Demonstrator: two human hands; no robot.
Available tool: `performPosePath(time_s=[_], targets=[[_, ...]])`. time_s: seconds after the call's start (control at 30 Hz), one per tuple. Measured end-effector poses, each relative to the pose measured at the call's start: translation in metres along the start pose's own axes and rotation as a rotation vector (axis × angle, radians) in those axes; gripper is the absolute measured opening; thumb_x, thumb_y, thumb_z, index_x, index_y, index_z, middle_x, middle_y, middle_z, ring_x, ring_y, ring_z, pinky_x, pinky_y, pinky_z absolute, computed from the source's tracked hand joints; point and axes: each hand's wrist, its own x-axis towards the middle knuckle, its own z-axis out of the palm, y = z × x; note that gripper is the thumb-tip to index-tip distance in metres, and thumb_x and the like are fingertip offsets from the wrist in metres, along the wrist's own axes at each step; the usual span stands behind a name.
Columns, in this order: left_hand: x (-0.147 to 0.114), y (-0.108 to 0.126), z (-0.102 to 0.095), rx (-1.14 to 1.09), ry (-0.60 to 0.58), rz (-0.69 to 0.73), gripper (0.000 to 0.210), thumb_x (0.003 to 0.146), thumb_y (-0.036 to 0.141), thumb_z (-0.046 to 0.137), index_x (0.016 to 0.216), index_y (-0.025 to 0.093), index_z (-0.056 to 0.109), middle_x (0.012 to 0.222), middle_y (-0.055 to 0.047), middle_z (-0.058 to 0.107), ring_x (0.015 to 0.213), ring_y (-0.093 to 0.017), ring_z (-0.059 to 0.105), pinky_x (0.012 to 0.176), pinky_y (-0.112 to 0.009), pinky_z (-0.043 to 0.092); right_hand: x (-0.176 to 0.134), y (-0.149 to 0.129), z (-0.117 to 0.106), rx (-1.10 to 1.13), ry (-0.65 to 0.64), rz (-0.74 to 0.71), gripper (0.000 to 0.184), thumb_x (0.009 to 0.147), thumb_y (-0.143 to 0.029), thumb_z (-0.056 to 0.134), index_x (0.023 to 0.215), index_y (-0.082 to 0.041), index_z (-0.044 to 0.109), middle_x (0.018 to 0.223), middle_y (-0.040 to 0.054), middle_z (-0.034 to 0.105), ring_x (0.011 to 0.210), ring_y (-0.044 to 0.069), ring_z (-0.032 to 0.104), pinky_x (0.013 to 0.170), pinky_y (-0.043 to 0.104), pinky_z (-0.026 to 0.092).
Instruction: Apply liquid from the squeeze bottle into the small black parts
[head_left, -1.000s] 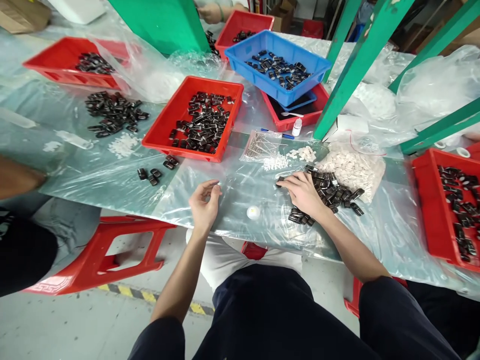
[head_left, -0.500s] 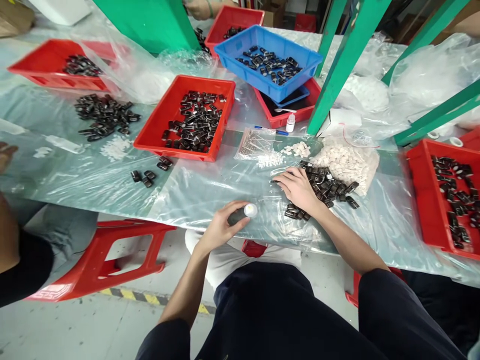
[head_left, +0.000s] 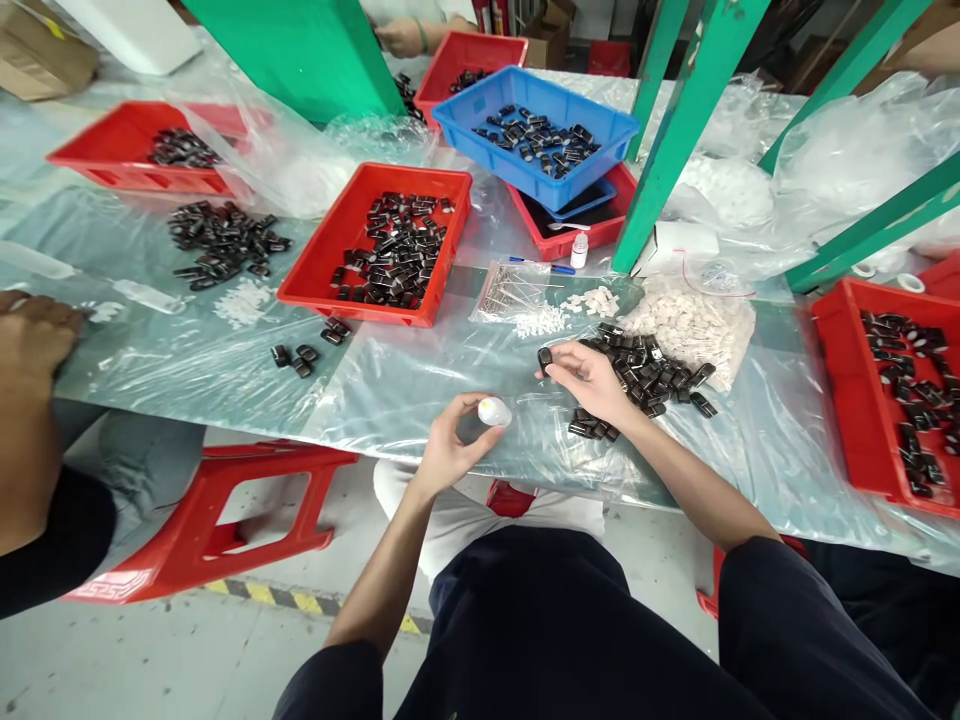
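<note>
My left hand [head_left: 459, 442] is closed around a small white bottle [head_left: 494, 411] with a yellow spot at one end, held near the table's front edge. Between the thumb and fingers of my right hand [head_left: 592, 382] is a small glossy black plastic piece [head_left: 545, 360], raised a little above the table. A pile of similar black pieces [head_left: 651, 375] lies just beyond and to the right of that hand. Behind the pile rests a clear bag of small off-white parts [head_left: 697, 325]. Loose white bits [head_left: 541, 321] are scattered to its left.
A red tray [head_left: 300, 285] of black pieces stands left of centre. Behind are a stacked blue tray [head_left: 480, 165], a small white-labelled bottle [head_left: 579, 250] and a green post [head_left: 675, 130]. Another red tray [head_left: 832, 400] is at right. A co-worker's hand [head_left: 37, 330] rests at left.
My right hand has lifted a black piece from beside the pile and turned it upright. The white bottle in my left hand has tilted. A co-worker's hand has come further into view at left.
</note>
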Motion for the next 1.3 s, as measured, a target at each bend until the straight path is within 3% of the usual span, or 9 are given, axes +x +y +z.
performPosePath(time_s=[0.1,0.23,0.5,0.73,0.9,1.3], targets=[[0.002,0.001,-0.002,-0.13,0.042,-0.007,0.042,0.089,0.051,0.077,0.117,0.02,0.069,0.116,-0.014,0.078,0.109,-0.029,0.075,0.098,-0.043,0.058,-0.002,0.001,0.003,-0.059,-0.005,-0.035,0.039,0.097,-0.055,0.069,0.112,-0.019,0.066,0.094,0.0087,0.083,0.082,0.021,0.075,0.067,0.032,0.049],[0.007,0.003,-0.005,-0.186,0.084,-0.011,0.052,0.091,0.065,0.067,0.118,0.021,0.073,0.097,-0.008,0.077,0.082,-0.024,0.072,0.08,-0.039,0.059,-0.007,-0.002,0.007,-0.176,-0.035,-0.099,0.029,0.1,-0.046,0.064,0.112,-0.02,0.066,0.097,0.0087,0.083,0.074,0.019,0.069,0.064,0.031,0.044],[0.009,0.012,-0.004,-0.16,0.168,-0.016,0.047,0.087,0.063,0.072,0.109,0.022,0.07,0.084,-0.003,0.07,0.063,-0.016,0.061,0.064,-0.031,0.053,-0.011,-0.008,0.009,-0.324,-0.094,-0.208,0.019,0.1,-0.036,0.064,0.111,-0.021,0.07,0.095,0.0057,0.081,0.077,0.018,0.069,0.074,0.031,0.052],[0.009,0.013,-0.007,-0.156,0.203,-0.064,0.048,0.083,0.064,0.073,0.104,0.021,0.073,0.084,-0.003,0.07,0.061,-0.015,0.057,0.061,-0.031,0.05,-0.011,-0.008,0.009,-0.321,-0.098,-0.243,0.019,0.101,-0.035,0.063,0.112,-0.022,0.071,0.096,0.0055,0.08,0.076,0.017,0.067,0.074,0.031,0.053],[0.008,0.015,-0.009,-0.105,0.193,-0.073,0.051,0.083,0.067,0.072,0.103,0.02,0.073,0.094,-0.006,0.074,0.071,-0.018,0.062,0.065,-0.031,0.05,-0.012,-0.008,0.008,-0.35,-0.097,-0.239,0.019,0.101,-0.035,0.062,0.113,-0.022,0.071,0.094,0.0047,0.079,0.076,0.017,0.067,0.07,0.031,0.05],[0.008,0.02,-0.015,-0.07,0.229,-0.06,0.054,0.081,0.07,0.072,0.102,0.02,0.074,0.087,-0.007,0.073,0.078,-0.022,0.067,0.068,-0.033,0.054,-0.012,-0.005,0.008,-0.357,-0.111,-0.26,0.021,0.103,-0.035,0.061,0.116,-0.023,0.072,0.095,0.0041,0.077,0.078,0.018,0.067,0.074,0.033,0.053]])
